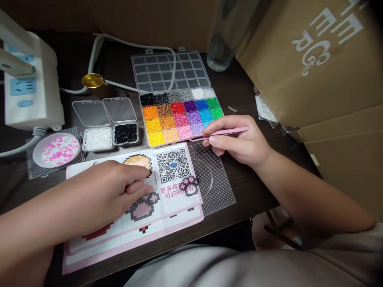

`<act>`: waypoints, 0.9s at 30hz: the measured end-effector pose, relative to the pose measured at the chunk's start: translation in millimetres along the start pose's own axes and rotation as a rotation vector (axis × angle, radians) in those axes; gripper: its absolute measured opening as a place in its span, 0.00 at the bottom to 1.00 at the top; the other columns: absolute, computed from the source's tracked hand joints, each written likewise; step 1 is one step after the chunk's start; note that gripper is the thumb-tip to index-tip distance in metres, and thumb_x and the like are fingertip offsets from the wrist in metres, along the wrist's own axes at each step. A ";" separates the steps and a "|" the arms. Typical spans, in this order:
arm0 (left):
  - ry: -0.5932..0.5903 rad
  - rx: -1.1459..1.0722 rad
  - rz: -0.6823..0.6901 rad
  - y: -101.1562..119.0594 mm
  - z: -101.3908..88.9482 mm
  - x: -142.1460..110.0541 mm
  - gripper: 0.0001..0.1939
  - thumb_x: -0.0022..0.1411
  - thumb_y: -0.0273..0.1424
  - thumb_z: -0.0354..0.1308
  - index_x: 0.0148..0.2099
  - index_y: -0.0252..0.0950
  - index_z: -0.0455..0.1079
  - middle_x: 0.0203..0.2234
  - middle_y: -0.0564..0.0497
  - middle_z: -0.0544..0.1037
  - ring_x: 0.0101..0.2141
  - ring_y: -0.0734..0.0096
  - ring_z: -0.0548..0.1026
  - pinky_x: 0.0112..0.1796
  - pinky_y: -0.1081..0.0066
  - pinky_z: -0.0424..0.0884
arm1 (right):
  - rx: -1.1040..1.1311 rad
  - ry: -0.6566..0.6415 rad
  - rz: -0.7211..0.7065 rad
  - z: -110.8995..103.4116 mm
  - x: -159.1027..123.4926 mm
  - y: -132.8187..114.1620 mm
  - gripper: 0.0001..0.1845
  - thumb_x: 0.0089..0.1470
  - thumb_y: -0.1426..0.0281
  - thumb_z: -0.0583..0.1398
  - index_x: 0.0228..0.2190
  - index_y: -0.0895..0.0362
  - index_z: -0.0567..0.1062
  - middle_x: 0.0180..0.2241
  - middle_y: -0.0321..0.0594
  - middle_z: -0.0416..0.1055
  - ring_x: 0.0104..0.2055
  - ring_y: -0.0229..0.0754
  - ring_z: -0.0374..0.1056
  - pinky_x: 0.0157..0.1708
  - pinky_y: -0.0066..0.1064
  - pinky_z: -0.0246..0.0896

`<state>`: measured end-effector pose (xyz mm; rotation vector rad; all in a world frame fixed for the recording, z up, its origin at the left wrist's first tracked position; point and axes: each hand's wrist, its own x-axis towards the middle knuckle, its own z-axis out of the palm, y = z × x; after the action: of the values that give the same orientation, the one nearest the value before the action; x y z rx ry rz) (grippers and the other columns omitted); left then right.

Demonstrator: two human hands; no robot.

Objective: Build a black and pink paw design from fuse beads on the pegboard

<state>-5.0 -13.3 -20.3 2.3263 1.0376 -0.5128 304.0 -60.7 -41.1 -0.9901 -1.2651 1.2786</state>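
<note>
My right hand (239,137) holds pink tweezers (230,131) between thumb and fingers. Their tips are near the lower edge of the compartment box (178,115), which is filled with small beads sorted by colour. My left hand (125,183) lies over the printed pattern sheets (176,199), its fingers curled and the thumb near the index finger. What it grips, if anything, is hidden. Under and beside that hand show a burger pattern (139,159) and a grey-and-pink pattern (140,209). A small black-and-pink bead paw (189,185) lies near the right side of the sheets.
A clear pegboard (220,179) lies right of the sheets. Small boxes hold white beads (98,138) and black beads (125,133). Leftward are a dish of pink and white beads (56,150) and a power strip (32,79). Behind stand a clear cup (223,48) and cardboard (329,71).
</note>
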 end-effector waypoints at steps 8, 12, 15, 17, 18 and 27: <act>-0.091 0.064 -0.048 -7.7 4.1 -0.6 0.27 0.66 0.55 0.40 0.25 0.41 0.57 0.18 0.56 0.67 0.21 0.70 0.66 0.25 0.68 0.60 | -0.014 0.014 0.033 3.0 -0.3 -6.4 0.09 0.50 0.71 0.73 0.36 0.59 0.84 0.28 0.38 0.81 0.20 0.32 0.69 0.19 0.24 0.64; -0.086 0.064 -0.061 -8.6 6.1 0.5 0.28 0.64 0.57 0.40 0.24 0.42 0.58 0.17 0.56 0.66 0.20 0.69 0.65 0.25 0.67 0.59 | -0.040 0.016 0.049 3.5 -2.1 -7.0 0.09 0.50 0.71 0.73 0.36 0.58 0.84 0.26 0.37 0.80 0.21 0.33 0.68 0.20 0.25 0.64; -0.051 0.051 -0.046 -6.6 4.9 1.4 0.27 0.63 0.57 0.42 0.23 0.42 0.58 0.16 0.55 0.66 0.19 0.69 0.64 0.24 0.67 0.58 | -0.046 0.014 0.054 3.7 -3.2 -6.3 0.11 0.50 0.70 0.73 0.37 0.59 0.84 0.27 0.37 0.80 0.21 0.34 0.69 0.19 0.26 0.64; -0.029 0.025 -0.035 -3.9 3.3 1.4 0.27 0.62 0.56 0.44 0.22 0.42 0.57 0.15 0.55 0.65 0.18 0.69 0.63 0.23 0.67 0.57 | -0.040 0.014 0.059 4.2 -4.0 -6.7 0.11 0.49 0.70 0.73 0.37 0.58 0.84 0.27 0.37 0.80 0.21 0.34 0.69 0.19 0.25 0.64; -0.018 0.011 -0.030 -2.3 2.4 1.1 0.26 0.61 0.55 0.46 0.21 0.42 0.57 0.15 0.55 0.65 0.18 0.69 0.63 0.22 0.67 0.56 | -0.037 0.013 0.064 4.5 -4.4 -7.6 0.11 0.49 0.70 0.73 0.37 0.58 0.84 0.27 0.37 0.81 0.21 0.34 0.69 0.19 0.25 0.64; -0.081 -0.064 -0.016 -0.5 -2.9 -2.0 0.23 0.66 0.49 0.49 0.24 0.41 0.57 0.17 0.55 0.66 0.20 0.70 0.62 0.24 0.68 0.55 | -0.150 -0.146 0.063 2.9 -5.3 -19.0 0.06 0.52 0.68 0.72 0.34 0.56 0.86 0.27 0.38 0.80 0.24 0.35 0.70 0.23 0.26 0.66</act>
<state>-6.3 -12.3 -17.1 2.2245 1.0207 -0.5674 304.1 -68.1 -22.6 -1.0654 -1.4692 1.3395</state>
